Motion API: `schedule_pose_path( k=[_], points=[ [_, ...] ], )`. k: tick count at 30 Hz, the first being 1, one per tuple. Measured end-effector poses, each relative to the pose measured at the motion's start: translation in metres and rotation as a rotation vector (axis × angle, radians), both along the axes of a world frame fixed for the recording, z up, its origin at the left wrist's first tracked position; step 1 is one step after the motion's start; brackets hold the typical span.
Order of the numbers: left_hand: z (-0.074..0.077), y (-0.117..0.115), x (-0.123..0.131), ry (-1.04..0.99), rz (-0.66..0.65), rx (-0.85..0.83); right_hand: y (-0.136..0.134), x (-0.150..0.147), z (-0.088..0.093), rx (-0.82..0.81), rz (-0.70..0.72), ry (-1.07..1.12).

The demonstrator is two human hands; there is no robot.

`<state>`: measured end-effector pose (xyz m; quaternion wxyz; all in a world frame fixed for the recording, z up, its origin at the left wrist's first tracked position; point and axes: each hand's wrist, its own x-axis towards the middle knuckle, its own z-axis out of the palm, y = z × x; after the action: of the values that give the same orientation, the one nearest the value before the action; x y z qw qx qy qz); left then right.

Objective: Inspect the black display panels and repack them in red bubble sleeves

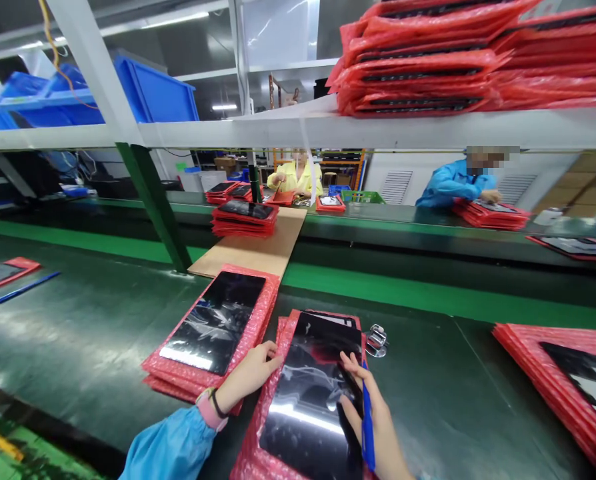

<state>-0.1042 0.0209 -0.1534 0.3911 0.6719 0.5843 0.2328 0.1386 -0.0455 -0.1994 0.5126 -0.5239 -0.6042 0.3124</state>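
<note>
— What's nearest?
— A glossy black screen panel, face up on a pile of red bubble-wrap sleeves, at the near edge of the dark-green work surface.

— And the right hand?
— Over the panel's right side, thumb and fingertips spread apart on the glass, with a blue pen tucked along the palm.

— The left hand?
— Fingers loosely bent, tips at the left edge of those sleeves. Whether they pinch the wrap, I cannot tell. A pink watch strap circles the wrist.

— What stands around them?
— Just left, a second stack of sleeves topped by another black panel. Just beyond the right hand, a shiny metal piece. Another sleeve stack sits toward the surface's right edge, and a second blue pen lies toward its left.

— Further off?
— A cardboard sheet reaches from the surface's far edge to the opposite bench, bearing a red stack. Overhead, a white shelf carries red-wrapped panels on the right and blue bins on the left.

— Anyone across?
— Two people: one in a yellow jacket, one in a blue jacket bent over red sleeves.
</note>
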Motion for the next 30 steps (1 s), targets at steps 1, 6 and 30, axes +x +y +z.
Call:
schedule_pose_path(
  k=[1, 6, 30],
  points=[
    [0.001, 0.0, 0.0, -0.007, -0.014, -0.018, -0.004, -0.002, 0.0, -0.008, 0.025, -0.015],
    [0.009, 0.002, 0.0, -0.038, -0.046, -0.074, -0.025, -0.008, 0.012, -0.004, 0.11, -0.053],
    [0.083, 0.047, -0.149, -0.575, 0.326, -0.125, 0.003, 0.024, 0.029, -0.118, 0.023, 0.284]
  ],
)
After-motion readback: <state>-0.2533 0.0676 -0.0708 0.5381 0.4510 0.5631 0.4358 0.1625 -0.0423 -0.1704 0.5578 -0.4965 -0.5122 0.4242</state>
